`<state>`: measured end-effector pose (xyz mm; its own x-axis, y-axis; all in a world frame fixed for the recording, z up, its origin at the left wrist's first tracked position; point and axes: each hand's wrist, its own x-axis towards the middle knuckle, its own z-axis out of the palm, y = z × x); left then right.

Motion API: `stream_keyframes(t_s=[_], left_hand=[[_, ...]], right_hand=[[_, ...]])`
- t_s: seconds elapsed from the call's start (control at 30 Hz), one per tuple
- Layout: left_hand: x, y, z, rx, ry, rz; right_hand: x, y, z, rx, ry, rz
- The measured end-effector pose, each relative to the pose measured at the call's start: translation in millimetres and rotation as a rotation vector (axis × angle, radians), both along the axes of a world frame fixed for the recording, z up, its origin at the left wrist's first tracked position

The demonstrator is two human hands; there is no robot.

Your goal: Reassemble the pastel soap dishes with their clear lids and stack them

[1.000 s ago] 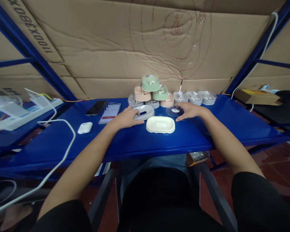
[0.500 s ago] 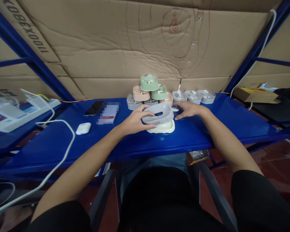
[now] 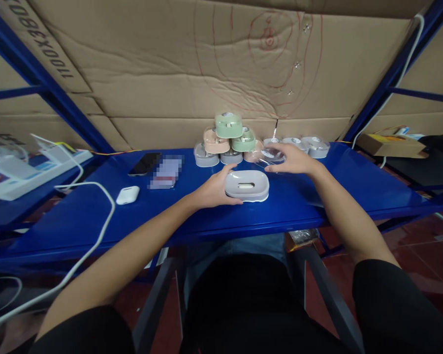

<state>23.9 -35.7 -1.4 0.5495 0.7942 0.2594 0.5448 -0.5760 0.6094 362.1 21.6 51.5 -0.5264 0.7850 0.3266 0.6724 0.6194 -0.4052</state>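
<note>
A grey-and-white oval soap dish (image 3: pixel 246 185) lies on the blue steel shelf (image 3: pixel 358 184), its grey top seated on a cream base. My left hand (image 3: pixel 216 189) grips the dish's left end, with the thumb on top and the fingers along its lower edge. My right hand (image 3: pixel 291 160) is farther back, pinching a round transparent plastic lid (image 3: pixel 271 156). Behind them stands a stacked pyramid of green, peach and grey soap dishes (image 3: pixel 225 140), partly hiding one another.
Three grey dishes (image 3: pixel 315 147) line the back right, partly behind my right hand. On the left are a black phone (image 3: pixel 144 163), a pixelated device (image 3: pixel 166 172), white earbuds case (image 3: pixel 127 195), a white power strip (image 3: pixel 33 172) and a white cable (image 3: pixel 96 189). Cardboard sheets form the back wall.
The grey piece has gone from tilted in my left hand to lying flat on the cream base. My right hand has lifted the transparent lid and moved it back toward the stack.
</note>
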Motion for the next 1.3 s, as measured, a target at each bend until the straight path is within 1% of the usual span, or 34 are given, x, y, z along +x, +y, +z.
stream_keyframes(t_s=[0.07, 0.17, 0.27, 0.33, 0.43, 0.67, 0.83, 0.97, 1.07, 1.3], left_hand=[[3, 1, -3.3, -0.029, -0.049, 0.015], [5, 4, -7.9, -0.046, -0.120, 0.023], [6, 7, -12.4, -0.072, -0.197, -0.004], [6, 10, -15.2, -0.107, -0.230, -0.021], [6, 11, -17.5, -0.135, -0.230, -0.014], [7, 8, -15.5, -0.118, -0.207, 0.013], [6, 6, -15.5, -0.129, -0.249, -0.018], [5, 5, -15.3, -0.117, -0.235, 0.000], [4, 4, -13.3, -0.104, -0.225, -0.022], [4, 1, -8.5, -0.097, -0.188, -0.011]], right_hand=[[-10, -11, 3.2, 0.050, 0.044, 0.116], [-30, -28, 2.7, 0.070, 0.036, 0.272], [-47, -39, -3.1, 0.089, -0.018, 0.343], [-53, -42, -7.4, 0.090, -0.071, 0.343], [-56, -41, -11.4, 0.088, -0.116, 0.336], [-62, -40, -14.9, 0.096, -0.095, 0.373], [-65, -41, -13.5, 0.111, -0.131, 0.362], [-65, -43, -9.4, 0.091, -0.152, 0.344], [-65, -43, -8.0, 0.078, -0.168, 0.323], [-64, -39, -12.3, 0.087, -0.158, 0.346]])
